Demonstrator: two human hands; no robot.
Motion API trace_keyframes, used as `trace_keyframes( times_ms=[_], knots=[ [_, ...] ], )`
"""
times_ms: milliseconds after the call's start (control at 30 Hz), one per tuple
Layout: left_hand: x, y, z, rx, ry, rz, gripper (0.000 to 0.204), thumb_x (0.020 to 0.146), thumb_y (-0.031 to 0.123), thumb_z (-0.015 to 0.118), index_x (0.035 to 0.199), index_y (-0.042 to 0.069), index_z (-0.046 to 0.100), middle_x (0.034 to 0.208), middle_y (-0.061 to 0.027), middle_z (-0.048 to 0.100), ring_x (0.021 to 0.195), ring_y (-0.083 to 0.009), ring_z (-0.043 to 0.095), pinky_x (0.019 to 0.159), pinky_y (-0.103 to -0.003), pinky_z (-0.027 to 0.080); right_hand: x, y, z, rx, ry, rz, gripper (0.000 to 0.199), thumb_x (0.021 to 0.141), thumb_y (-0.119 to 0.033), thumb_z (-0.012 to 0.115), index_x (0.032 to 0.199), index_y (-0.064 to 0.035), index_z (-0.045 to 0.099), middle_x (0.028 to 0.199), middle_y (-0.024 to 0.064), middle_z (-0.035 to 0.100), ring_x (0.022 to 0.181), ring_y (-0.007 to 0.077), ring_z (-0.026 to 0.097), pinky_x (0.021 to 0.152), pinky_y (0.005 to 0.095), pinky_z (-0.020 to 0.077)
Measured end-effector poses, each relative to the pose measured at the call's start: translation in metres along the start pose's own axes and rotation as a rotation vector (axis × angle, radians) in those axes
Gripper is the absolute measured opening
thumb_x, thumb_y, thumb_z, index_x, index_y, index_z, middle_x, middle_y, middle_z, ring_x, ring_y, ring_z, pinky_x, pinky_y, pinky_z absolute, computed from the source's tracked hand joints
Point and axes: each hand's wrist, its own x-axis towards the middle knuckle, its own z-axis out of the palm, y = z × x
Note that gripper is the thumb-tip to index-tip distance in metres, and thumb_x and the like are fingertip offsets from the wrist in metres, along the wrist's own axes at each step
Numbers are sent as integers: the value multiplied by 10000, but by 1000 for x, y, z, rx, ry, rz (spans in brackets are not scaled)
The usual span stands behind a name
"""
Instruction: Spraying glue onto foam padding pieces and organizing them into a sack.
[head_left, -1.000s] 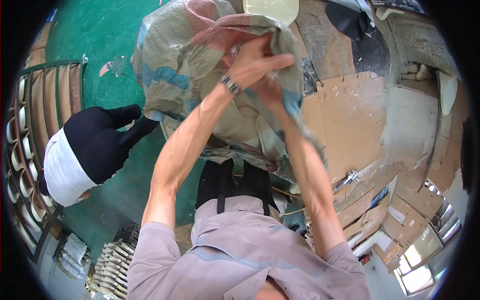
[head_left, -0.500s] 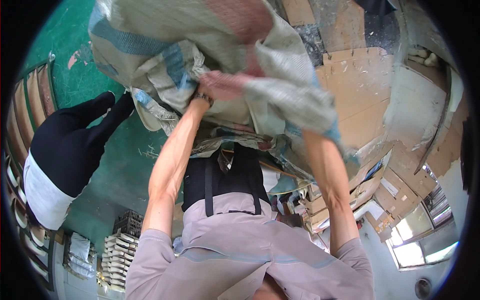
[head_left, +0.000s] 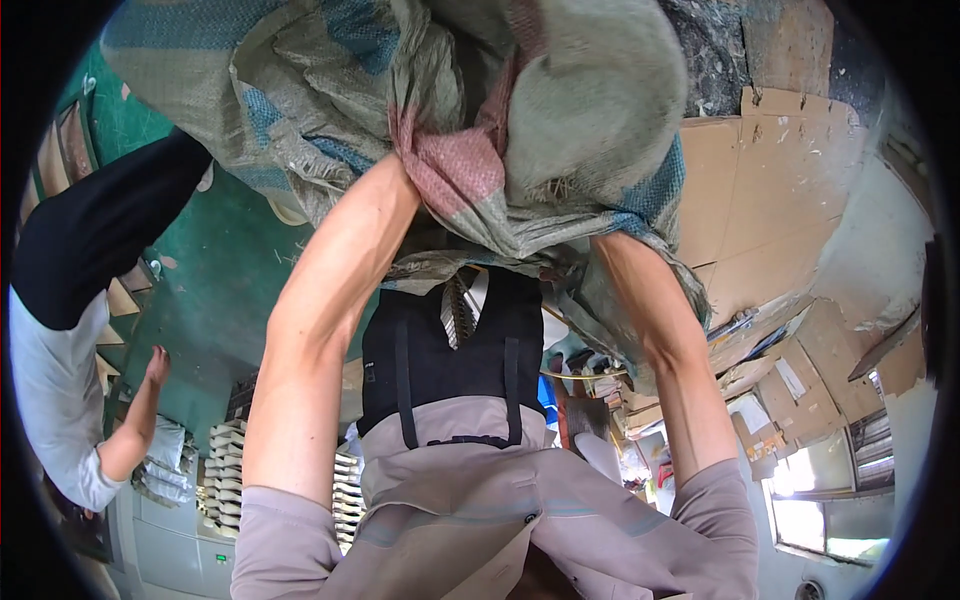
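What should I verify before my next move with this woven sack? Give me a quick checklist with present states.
1. Left grip secure: cannot tell. It is hidden in the folds where the left forearm meets the pink patch.
2. Right grip secure: cannot tell. Cloth covers it beyond the right forearm.
3. Woven sack free of bunching: not ok. It is creased and gathered around the pink patch.
4. Whole sack in view: not ok. The picture's top edge cuts it off.
5. Co-worker's visible hand clear of the sack: ok. It is apart, at the left.
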Motion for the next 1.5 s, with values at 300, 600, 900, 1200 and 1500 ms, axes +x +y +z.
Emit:
trace_keyframes(
  times_ms=[300, 600, 900, 1200, 1500],
  knots=[
    [-21, 82, -56, 365, -247, 57, 605, 979, 380, 580, 1480, 57, 479, 1506, -127, 516, 1393, -312, 456, 1195, -416, 315, -51, -31, -27, 57, -132, -193, 516, 856, -160, 697, 1350, -43, 602, 1296, 161, 639, 1185, 333, 605, 1024, 414, 485],
    [-168, 228, -190, 865, -476, 228, 542, 969, 361, 575, 1429, 78, 532, 1456, -119, 549, 1356, -318, 477, 1180, -423, 331, -92, -63, -35, 30, -236, -489, 519, 835, -127, 712, 1339, -51, 615, 1287, 145, 644, 1175, 326, 604, 1037, 415, 477],
    [-219, 343, -287, 120, -236, 62, 543, 686, 118, 916, 1191, 52, 727, 1186, -62, 731, 1112, -173, 646, 1019, -357, 497, -84, -95, -22, 5, -3, -819, 525, 814, -95, 727, 1329, -58, 628, 1278, 128, 649, 1165, 318, 603, 1050, 416, 470],
    [-150, 414, -288, -211, -1520, 708, 579, 960, 452, 683, 1218, -66, 700, 1228, -221, 691, 1163, -362, 639, 1063, -488, 459, -223, -161, -128, -282, 345, -533, 388, 868, -100, 715, 1252, -65, 674, 1238, 108, 689, 1094, 241, 635, 957, 365, 499],
    [-137, 443, -342, -899, -847, 1447, 401, 1047, 353, 563, 1273, 25, 609, 1119, -159, 651, 1140, -359, 624, 1053, -616, 473, -358, -237, -96, -199, 584, -298, 431, 905, -168, 751, 1292, -11, 643, 1166, 61, 698, 1054, 164, 602, 976, 326, 472]
  ],
)
